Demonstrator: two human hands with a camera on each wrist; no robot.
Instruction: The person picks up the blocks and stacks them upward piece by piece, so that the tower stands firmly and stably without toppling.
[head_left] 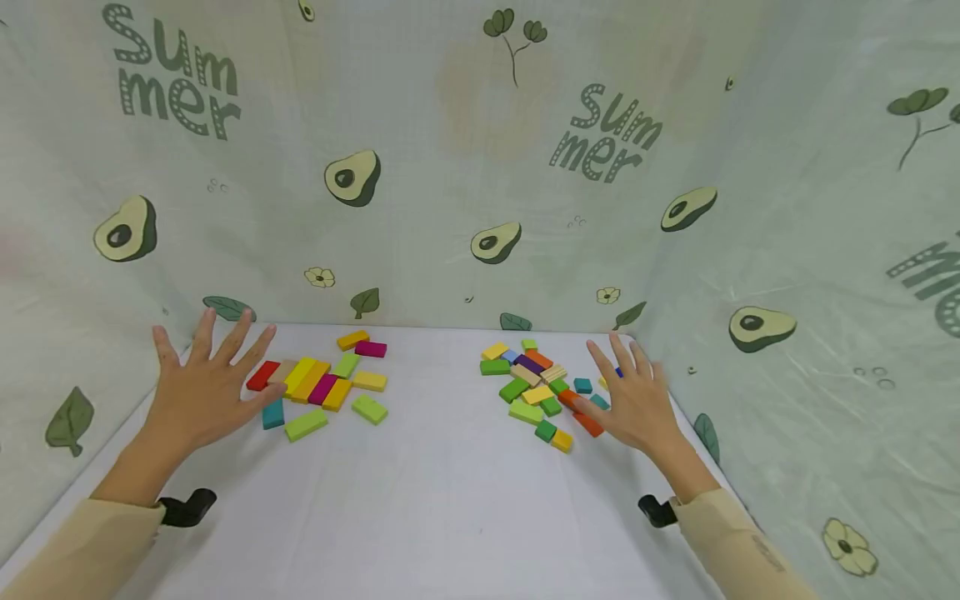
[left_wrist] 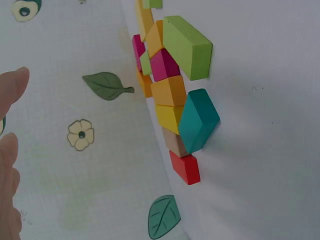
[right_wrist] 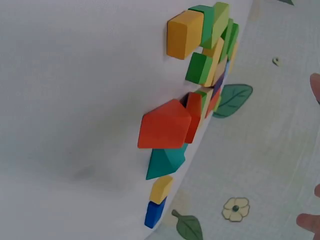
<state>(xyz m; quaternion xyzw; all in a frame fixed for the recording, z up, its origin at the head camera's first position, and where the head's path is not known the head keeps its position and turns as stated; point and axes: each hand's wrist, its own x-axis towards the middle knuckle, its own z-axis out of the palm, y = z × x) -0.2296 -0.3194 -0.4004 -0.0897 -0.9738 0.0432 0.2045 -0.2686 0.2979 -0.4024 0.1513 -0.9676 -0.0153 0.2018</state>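
Observation:
My left hand (head_left: 198, 396) is raised with spread, straight fingers over the left group of coloured blocks and holds nothing. That group has a red block (head_left: 262, 375), a teal block (left_wrist: 199, 120), a light green block (left_wrist: 187, 47), and yellow, orange and magenta ones laid side by side. On the other side my right hand (head_left: 633, 402) hovers with fingers extended, partly covering the right group of blocks. There I see an orange-red block (right_wrist: 165, 125), a yellow-orange block (right_wrist: 185, 34), a dark blue block (right_wrist: 155, 212) and several green ones. Only fingertips show in both wrist views.
Both groups lie on a white tabletop (head_left: 450, 500) near its back edge. A pale cloth (head_left: 420, 108) printed with avocados, leaves and lettering hangs behind and along the sides. Black straps (head_left: 187, 508) circle both wrists.

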